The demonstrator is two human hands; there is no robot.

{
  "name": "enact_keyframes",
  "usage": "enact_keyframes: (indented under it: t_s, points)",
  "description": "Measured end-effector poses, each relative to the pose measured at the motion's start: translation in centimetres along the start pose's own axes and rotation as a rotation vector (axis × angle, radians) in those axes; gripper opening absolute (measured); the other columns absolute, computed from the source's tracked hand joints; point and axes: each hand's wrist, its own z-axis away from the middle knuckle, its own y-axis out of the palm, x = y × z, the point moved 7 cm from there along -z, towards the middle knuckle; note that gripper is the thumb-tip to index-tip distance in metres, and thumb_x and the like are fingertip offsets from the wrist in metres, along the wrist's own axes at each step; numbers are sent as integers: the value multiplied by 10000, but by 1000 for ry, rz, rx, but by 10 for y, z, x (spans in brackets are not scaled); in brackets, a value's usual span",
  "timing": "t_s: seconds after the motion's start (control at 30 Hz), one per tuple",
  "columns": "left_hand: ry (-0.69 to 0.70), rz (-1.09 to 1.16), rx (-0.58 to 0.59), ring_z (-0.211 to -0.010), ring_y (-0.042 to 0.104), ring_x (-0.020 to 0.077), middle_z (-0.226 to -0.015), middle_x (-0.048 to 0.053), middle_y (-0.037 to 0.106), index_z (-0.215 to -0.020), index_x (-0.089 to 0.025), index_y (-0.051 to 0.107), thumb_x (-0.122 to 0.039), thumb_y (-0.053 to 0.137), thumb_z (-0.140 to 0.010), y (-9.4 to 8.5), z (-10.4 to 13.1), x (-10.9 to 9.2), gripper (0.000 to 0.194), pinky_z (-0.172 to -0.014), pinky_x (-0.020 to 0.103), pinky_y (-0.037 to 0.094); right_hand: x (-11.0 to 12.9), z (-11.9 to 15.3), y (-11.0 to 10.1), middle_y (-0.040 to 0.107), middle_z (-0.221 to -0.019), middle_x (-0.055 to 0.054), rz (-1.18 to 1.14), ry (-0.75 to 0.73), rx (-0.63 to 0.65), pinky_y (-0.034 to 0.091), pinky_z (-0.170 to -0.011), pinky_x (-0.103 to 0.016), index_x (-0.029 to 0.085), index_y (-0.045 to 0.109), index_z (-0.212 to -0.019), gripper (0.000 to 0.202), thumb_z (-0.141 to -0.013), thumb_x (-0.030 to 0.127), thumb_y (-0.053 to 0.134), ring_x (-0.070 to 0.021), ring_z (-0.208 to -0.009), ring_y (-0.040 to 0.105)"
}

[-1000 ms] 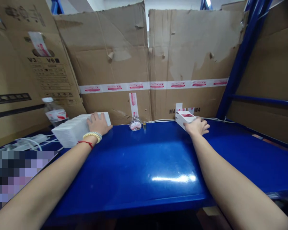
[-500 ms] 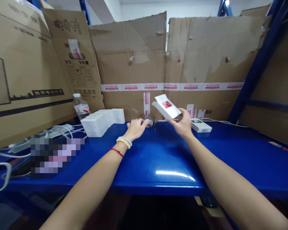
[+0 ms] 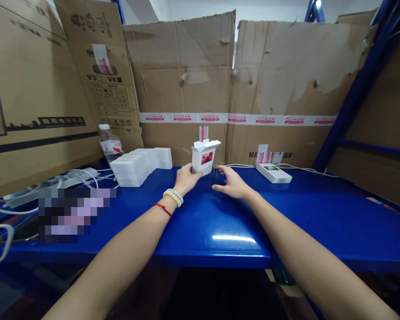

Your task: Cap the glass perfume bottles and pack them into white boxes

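A small white box (image 3: 206, 156) with a pink picture on its front stands nearly upright, its top flaps raised. My left hand (image 3: 187, 178) is closed around the box's lower left side, thumb across the front. To the right of the box, my right hand (image 3: 232, 181) is open, thumb and fingers apart with nothing between them. Close to its fingertips is a small dark and gold-coloured item (image 3: 215, 170), too small to name. Whatever lies behind the box is hidden.
A row of white boxes (image 3: 136, 165) stands left, before a plastic bottle (image 3: 110, 144). Another white box (image 3: 274, 173) lies flat at right. White cables (image 3: 86, 178) and a power strip (image 3: 58, 180) lie at left. Cardboard sheets (image 3: 183, 93) wall the back of the blue table (image 3: 193, 222).
The white box has passed from my right hand to my left, lower and more upright. My right hand has let go and moved left. The clear round thing by my left hand is now out of sight.
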Motion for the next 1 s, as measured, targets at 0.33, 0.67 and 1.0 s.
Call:
enact_keyframes:
  t_s: [0.33, 0.67, 1.0]
  points:
    - [-323, -398, -82, -1016, 629, 344, -1058, 187, 684, -1014, -140, 652, -413, 675, -666, -47, -18, 75, 444, -804, 402, 485, -27, 5, -5, 584, -1205, -178, 194, 285, 167, 432, -936, -341, 106, 469, -1300, 648, -742, 357, 682, -245, -1084, 581]
    - [-430, -487, -28, -1086, 588, 372, -1118, 181, 657, -1090, -166, 553, -407, 717, -599, -48, -15, 80, 570, -901, 512, 400, -24, 8, -2, 584, -1226, -170, 203, 333, 236, 433, -930, -305, 98, 472, -1307, 644, -746, 338, 676, -237, -1098, 581]
    - [-453, -499, -63, -1116, 556, 376, -1174, 189, 611, -1125, -168, 478, -526, 710, -561, -49, -13, 77, 707, -922, 514, 378, -22, 8, -1, 602, -1210, -167, 227, 321, 273, 433, -935, -327, 107, 497, -1286, 614, -748, 351, 666, -251, -1095, 584]
